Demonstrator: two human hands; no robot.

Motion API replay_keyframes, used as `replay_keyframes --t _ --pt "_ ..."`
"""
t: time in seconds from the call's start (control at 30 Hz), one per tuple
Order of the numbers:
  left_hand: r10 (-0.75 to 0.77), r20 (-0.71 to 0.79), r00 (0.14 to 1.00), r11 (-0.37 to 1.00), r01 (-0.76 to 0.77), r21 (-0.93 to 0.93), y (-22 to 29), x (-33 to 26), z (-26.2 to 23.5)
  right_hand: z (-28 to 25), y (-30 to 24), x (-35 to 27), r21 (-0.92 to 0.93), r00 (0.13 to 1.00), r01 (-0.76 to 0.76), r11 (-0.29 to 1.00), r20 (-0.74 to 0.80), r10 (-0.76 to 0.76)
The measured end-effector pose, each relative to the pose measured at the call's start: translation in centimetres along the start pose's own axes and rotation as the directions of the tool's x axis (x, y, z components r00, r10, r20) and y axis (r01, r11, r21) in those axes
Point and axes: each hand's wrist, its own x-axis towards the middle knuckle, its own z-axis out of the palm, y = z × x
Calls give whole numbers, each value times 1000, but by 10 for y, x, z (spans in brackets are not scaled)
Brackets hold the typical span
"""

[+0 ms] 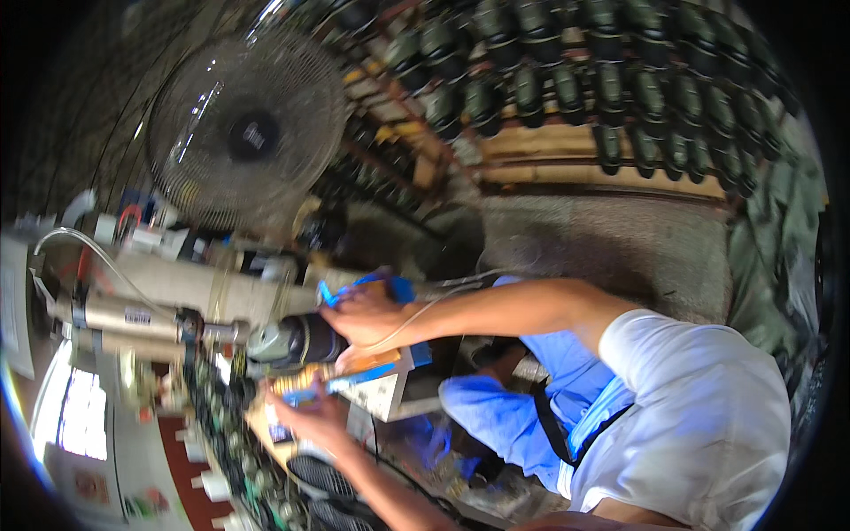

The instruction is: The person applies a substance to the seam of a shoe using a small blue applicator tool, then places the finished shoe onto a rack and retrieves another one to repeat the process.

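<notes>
A dark green and black shoe [297, 342] lies sideways against the metal rod of a beige cylinder machine [133, 317]. My right hand [367, 317] grips the black end of the shoe, fingers over one side and the thumb at the other. Beyond that hand is a bright blue piece [398, 288], its kind unclear. Lower down, my left hand [310, 416] is apart from the shoe, with fingers spread and somewhat blurred. It is nearest to a blue-edged strip [359, 379] and the wooden machine edge; nothing shows in its grasp.
A large round fan [252, 133] stands at the upper left. Racks [575, 142] hold several rows of dark green shoes at the back. Dark soles [323, 478] lie by my left forearm. A clear hose [88, 239] arches over the machine, and green cloth [779, 239] hangs at the right.
</notes>
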Motion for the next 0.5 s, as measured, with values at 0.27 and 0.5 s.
replay_keyframes --t 0.27,0.5 --pt "-129 482 867 814 370 -447 -6 97 19 3 79 84 540 978 62 839 134 -158" --pt "-33 -294 955 889 -107 -446 77 59 10 -18 65 72 269 970 223 937 34 -241"
